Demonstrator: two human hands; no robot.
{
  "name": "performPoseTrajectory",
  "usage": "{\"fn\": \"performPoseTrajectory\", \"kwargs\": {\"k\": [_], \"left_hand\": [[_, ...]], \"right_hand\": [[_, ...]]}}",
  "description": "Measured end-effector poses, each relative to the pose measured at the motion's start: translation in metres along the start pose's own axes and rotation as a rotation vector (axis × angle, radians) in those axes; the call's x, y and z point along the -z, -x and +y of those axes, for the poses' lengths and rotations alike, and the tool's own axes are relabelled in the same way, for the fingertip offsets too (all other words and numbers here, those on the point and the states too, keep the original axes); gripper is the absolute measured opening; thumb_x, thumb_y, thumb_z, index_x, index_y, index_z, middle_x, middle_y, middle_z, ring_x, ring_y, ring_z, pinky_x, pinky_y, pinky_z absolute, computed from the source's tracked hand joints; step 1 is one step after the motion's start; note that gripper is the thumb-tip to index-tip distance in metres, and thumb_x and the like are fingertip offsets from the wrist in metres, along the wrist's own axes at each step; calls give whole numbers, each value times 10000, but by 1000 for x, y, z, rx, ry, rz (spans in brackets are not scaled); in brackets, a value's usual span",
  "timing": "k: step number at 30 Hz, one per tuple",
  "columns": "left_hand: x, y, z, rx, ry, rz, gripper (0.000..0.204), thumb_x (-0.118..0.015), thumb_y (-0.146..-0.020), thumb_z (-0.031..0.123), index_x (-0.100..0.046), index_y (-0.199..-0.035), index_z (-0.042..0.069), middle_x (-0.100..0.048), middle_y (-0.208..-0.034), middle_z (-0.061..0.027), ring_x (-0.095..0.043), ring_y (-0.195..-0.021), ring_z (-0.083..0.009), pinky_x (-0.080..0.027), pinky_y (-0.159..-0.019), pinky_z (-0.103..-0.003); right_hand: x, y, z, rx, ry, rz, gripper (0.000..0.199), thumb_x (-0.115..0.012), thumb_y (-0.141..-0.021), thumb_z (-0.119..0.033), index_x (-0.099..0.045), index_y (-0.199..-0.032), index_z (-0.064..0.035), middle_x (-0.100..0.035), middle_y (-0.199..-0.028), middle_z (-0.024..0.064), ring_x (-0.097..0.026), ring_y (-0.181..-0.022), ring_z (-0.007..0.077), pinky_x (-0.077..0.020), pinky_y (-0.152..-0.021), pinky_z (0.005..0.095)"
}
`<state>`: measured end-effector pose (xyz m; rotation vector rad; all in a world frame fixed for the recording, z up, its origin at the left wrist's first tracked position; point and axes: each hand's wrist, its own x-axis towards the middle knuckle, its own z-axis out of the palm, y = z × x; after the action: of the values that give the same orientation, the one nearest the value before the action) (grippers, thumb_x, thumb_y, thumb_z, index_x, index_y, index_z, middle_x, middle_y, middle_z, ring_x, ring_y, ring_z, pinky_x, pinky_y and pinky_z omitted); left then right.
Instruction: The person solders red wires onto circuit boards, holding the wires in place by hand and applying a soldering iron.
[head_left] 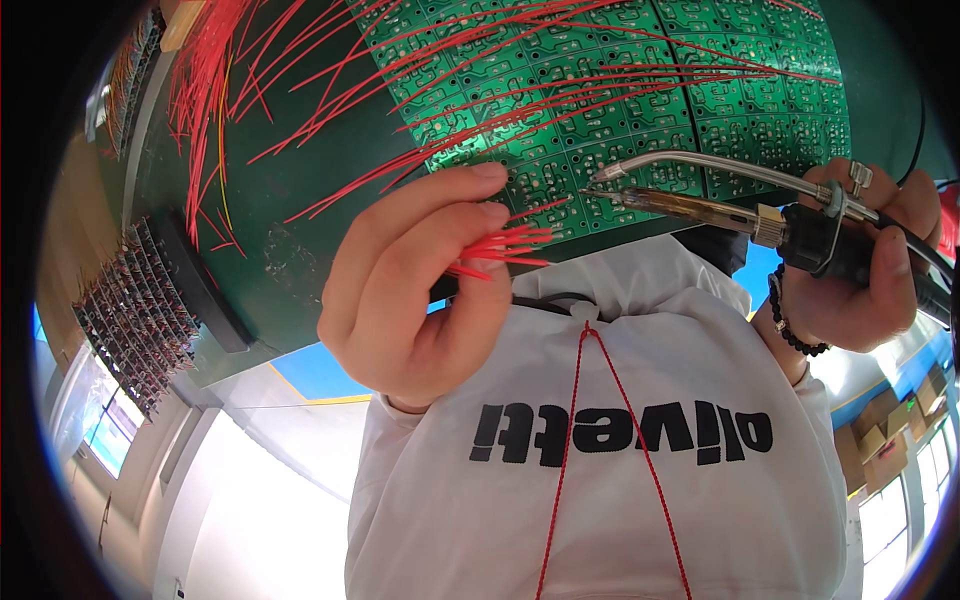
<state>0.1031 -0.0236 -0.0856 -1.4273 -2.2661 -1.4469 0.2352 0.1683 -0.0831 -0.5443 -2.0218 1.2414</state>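
Note:
My left hand (pixel 400 290) is closed around a bundle of short red wires (pixel 515 245), their ends fanning out to the right. One wire of the bunch reaches further over the near edge of a green circuit board panel (pixel 640 210). In my right hand (pixel 870 270) is a soldering iron (pixel 740 215) with a black handle and a curved metal feed tube (pixel 700 160) clamped along it. Its tip is over the near rows of the panel, just right of that wire; whether tip and board touch, I cannot tell. Long red wires (pixel 540 110) trail leftward across the panel.
A thick heap of red wires (pixel 205 90), with a yellow one among them, lies at the far left of the dark green work surface (pixel 290 200). Stacked small boards (pixel 135 315) stand beyond its left edge. Cardboard boxes (pixel 885 440) are at the lower right.

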Motion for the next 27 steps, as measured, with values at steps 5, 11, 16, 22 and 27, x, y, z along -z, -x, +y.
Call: {"fn": "performPoseTrajectory", "kwargs": {"k": [5,11,16,22,27], "left_hand": [[3,3,1,88,-60,49,160,-640,-689,-3,-569,-822,-57,-603,-879,-211,-599,-703,-202,-454,-574,-223],[-1,-7,0,-53,-117,-49,233,-689,-536,-41,-630,-758,-3,-633,-796,-101,-601,-643,-175,-486,-536,-238],[-8,-7,-1,-86,-123,-33,228,-685,-501,-37,-639,-719,14,-632,-789,-74,-592,-630,-169,-473,-520,-232],[-5,-6,-2,-68,-114,-39,209,-674,-501,-36,-633,-700,11,-631,-783,-74,-587,-626,-169,-471,-517,-232],[-6,-5,-5,-85,-107,-20,212,-671,-494,-35,-629,-698,4,-631,-782,-81,-586,-629,-173,-469,-515,-232]], "right_hand": [[0,1,-2,-92,-44,64,238,-389,-746,-203,-348,-780,29,-503,-678,196,-444,-528,207,-374,-492,291],[4,3,-3,-194,-28,92,255,-388,-732,-220,-346,-764,30,-507,-661,183,-447,-500,193,-369,-463,275],[8,2,-1,-125,-122,19,254,-393,-729,-221,-354,-753,29,-509,-652,173,-439,-485,181,-363,-452,268],[1,3,0,-91,-65,74,245,-363,-738,-210,-356,-744,34,-513,-659,179,-426,-486,183,-354,-465,272],[6,2,1,-47,-11,-55,249,-334,-751,-209,-363,-724,36,-514,-661,182,-418,-485,187,-334,-465,274]]}}
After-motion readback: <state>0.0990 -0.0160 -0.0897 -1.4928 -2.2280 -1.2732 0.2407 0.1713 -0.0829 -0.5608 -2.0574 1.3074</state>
